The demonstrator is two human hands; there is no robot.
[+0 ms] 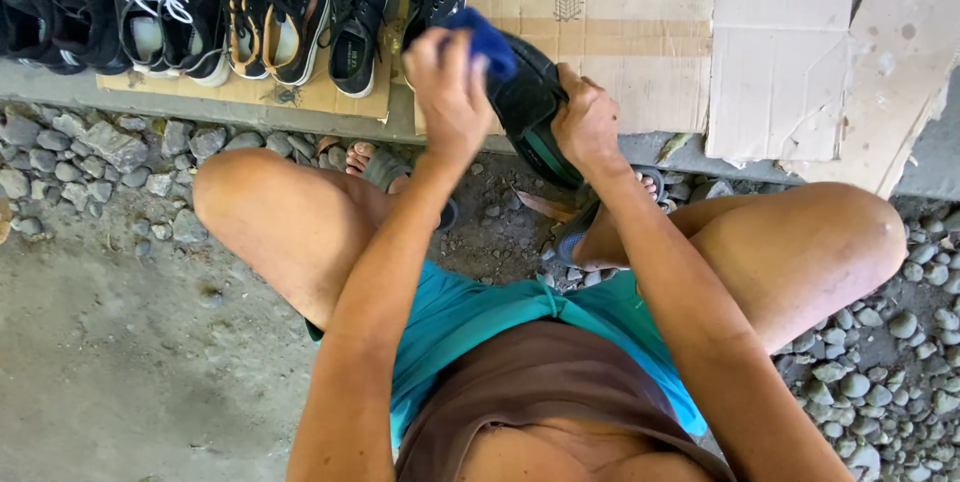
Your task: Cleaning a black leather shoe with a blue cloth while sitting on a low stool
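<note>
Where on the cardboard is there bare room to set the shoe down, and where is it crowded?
Bare room lies on the flattened cardboard right of the shoe held in the right hand, and on the pale cardboard sheet beyond it. The left hand holds a blue cloth. The top left is crowded: the row of shoes sits side by side.

A row of dark sneakers [230,7] lies on flattened cardboard [640,32], with grey pebbles [90,157] alongside.
</note>
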